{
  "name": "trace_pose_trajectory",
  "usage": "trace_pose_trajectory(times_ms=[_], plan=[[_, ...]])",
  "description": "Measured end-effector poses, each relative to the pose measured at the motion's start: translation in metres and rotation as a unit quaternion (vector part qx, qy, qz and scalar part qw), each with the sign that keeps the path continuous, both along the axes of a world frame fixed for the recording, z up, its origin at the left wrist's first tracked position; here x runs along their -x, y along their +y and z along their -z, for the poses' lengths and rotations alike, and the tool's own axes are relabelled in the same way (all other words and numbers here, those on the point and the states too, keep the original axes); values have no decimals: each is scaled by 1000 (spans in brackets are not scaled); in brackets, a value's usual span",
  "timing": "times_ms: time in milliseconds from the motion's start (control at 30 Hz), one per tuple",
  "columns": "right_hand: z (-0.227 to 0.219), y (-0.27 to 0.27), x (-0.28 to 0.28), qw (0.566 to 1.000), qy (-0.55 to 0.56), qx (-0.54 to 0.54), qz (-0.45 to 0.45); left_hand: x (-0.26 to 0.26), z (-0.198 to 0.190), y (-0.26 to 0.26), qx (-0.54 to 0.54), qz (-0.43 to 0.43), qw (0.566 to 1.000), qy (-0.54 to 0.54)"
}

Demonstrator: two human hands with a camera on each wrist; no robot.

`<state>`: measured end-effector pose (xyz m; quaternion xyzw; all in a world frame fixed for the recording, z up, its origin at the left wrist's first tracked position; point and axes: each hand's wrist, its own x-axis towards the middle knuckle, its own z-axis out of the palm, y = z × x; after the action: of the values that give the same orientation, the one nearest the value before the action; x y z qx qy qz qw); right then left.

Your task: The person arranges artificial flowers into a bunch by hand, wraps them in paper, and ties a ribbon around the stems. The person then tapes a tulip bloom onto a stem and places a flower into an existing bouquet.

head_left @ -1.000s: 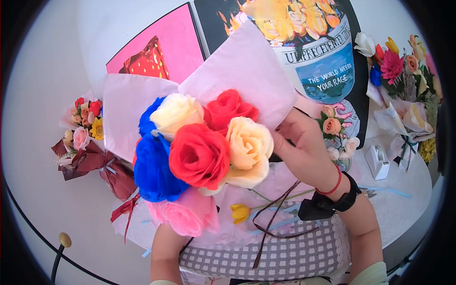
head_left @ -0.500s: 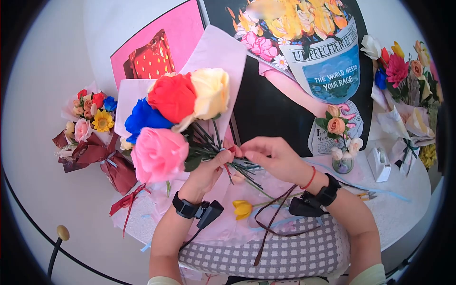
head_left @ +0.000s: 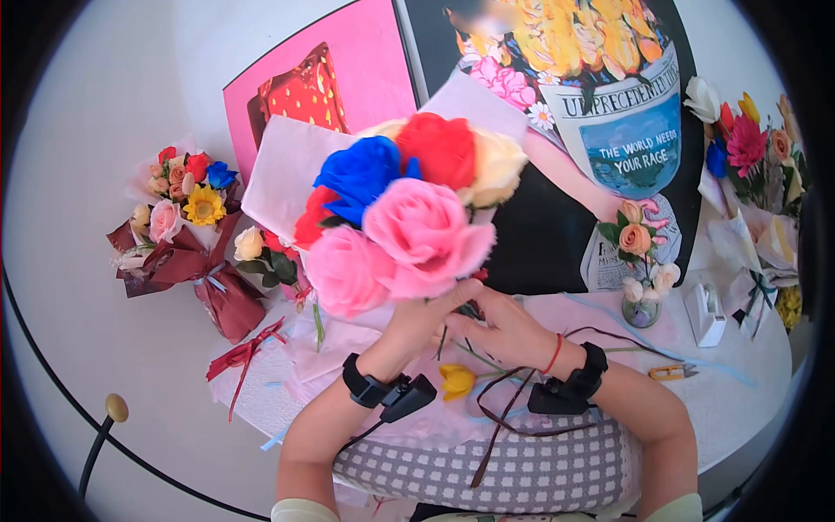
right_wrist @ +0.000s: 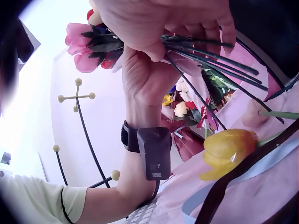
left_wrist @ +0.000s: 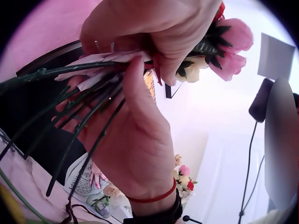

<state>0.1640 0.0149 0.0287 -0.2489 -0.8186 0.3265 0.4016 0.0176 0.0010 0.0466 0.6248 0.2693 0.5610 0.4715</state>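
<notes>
A bouquet of large pink, red, blue and cream roses is held up over the table, with pale paper behind the blooms. My left hand grips it just under the heads. Close beside it, my right hand holds the stems, its thumb laid across them in the left wrist view. Dark green stems spread out below the hands. A bit of red tie shows between the hands. In the right wrist view, the right hand overlaps the left hand at the stems.
A yellow tulip, dark brown ribbon and yellow-handled snips lie on the table. Wrapped bouquets stand at left and a bouquet at right. A small vase and a tape dispenser stand at the right back.
The bouquet has turned, bringing two pink roses to the front, and shifted right since half a second ago. My right hand went from the paper's edge to the binding, then onto the stems.
</notes>
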Motion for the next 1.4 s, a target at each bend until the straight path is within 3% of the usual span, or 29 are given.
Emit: trace_pose_trajectory(times_ms=[67,133,200,233,267,333,367,400,433,467,500,533,600,633,667,733,767,800,867,900,933,1000,1067,1133,1167,1400], plan=[[12,6,4,987,30,-156,12,1,2,-2,68,-60,993,77],[11,2,7,984,43,-174,18,2,8,2,28,-40,997,65],[15,3,8,985,37,-169,22,1,12,1,61,-44,994,80],[16,3,8,985,34,-165,25,19,45,32,-44,-109,981,156],[15,3,6,985,34,-168,26,21,46,30,-46,-108,981,155],[14,4,3,991,-23,-132,-19,26,47,29,-164,-116,966,165],[21,10,3,991,-23,-134,-18,36,53,34,-139,-105,976,130],[35,22,7,974,-14,-221,44,49,62,40,-141,-104,976,130],[42,29,9,947,-5,-305,105,64,74,48,-177,-102,965,167],[40,28,9,946,-5,-307,106,77,85,56,-213,-99,951,203],[36,26,10,956,0,-274,105,81,82,56,-298,-172,860,376],[33,23,10,965,4,-240,105,79,82,56,-299,-172,860,375],[23,14,6,957,29,-271,103,65,75,44,-342,-201,855,334],[20,13,4,952,18,-282,115,48,57,27,-300,-162,900,273],[18,11,3,948,7,-291,127,50,61,33,-298,-162,901,272],[16,11,1,943,23,-307,124,56,82,56,-74,-59,993,74],[15,10,0,937,41,-325,120,58,92,62,44,-5,999,-30],[9,4,-1,939,39,-320,122,49,71,41,50,-4,998,-31],[-4,-9,-4,993,50,-70,79,26,-1,-9,70,38,996,39],[-1,-4,-3,994,97,-45,33,26,-4,-2,-22,86,996,-10],[1,0,-3,994,95,-43,34,22,-7,1,-20,87,996,-12],[1,6,-3,985,166,17,-48,12,-14,3,-121,107,979,-123],[-6,1,-7,980,173,61,-82,19,-7,18,-116,157,969,-150],[-8,2,-11,953,197,153,-170,10,-13,10,-125,141,970,-157],[-10,0,-11,952,195,134,-195,7,-14,9,-113,117,976,-143],[-15,-3,-15,922,189,209,-266,6,-12,5,-100,30,991,-86]])
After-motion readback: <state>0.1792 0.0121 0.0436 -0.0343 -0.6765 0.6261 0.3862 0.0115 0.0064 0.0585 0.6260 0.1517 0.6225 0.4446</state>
